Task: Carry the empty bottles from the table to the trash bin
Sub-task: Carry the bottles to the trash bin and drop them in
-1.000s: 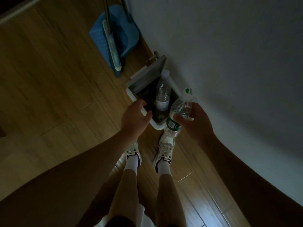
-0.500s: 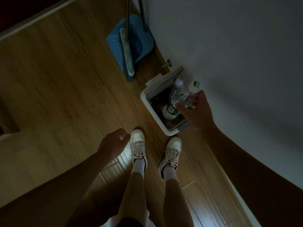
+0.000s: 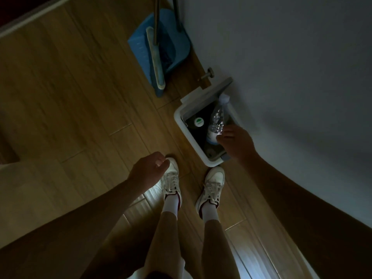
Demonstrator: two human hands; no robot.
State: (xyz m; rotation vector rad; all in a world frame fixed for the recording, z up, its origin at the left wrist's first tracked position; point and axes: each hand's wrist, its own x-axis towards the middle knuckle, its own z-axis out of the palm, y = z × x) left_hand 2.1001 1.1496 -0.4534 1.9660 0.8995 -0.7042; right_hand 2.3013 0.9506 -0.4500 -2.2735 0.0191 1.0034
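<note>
The white trash bin point(image 3: 182, 125) sits on the wood floor point(image 3: 60, 97), right against the wall point(image 3: 281, 57). Its lid point(image 3: 207, 99) stands up. A clear bottle point(image 3: 218, 117) leans inside, cap end up at the back. A second bottle's green and white cap point(image 3: 198, 122) shows beside it. The right hand point(image 3: 236, 144) hangs over the bin's near corner, fingers bent, holding nothing. The left hand point(image 3: 149, 171) is loosely curled and empty, above a white shoe point(image 3: 171, 180). A blue dustpan point(image 3: 161, 47) stands behind the bin.
</note>
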